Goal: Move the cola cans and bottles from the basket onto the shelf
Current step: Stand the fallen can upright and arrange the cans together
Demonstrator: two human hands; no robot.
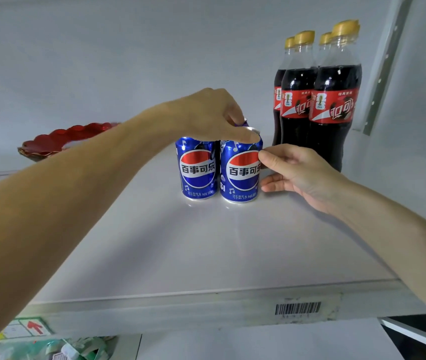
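- Head view: white shelf [206, 250] seen from the front edge; barcode label [297, 307] stuck on its front lip.
- Two blue cola cans upright, side by side, touching or nearly so: left can [198, 168], right can [241, 172]. Logos face the camera.
- Left hand [206, 113] reaches in from above; fingers curled down over the top of the right can, thumb lying across its rim. A third can top seems to show behind under the fingers; cannot tell for certain.
- Right hand [292, 170] beside the right can, thumb tip touching its upper side wall; other fingers loosely extended near the shelf surface, not wrapped round the can.
- Four cola bottles [333, 105], yellow caps, red labels, upright in a tight group, back right of the cans.
- Red scalloped plate [58, 141] at far left on the shelf.
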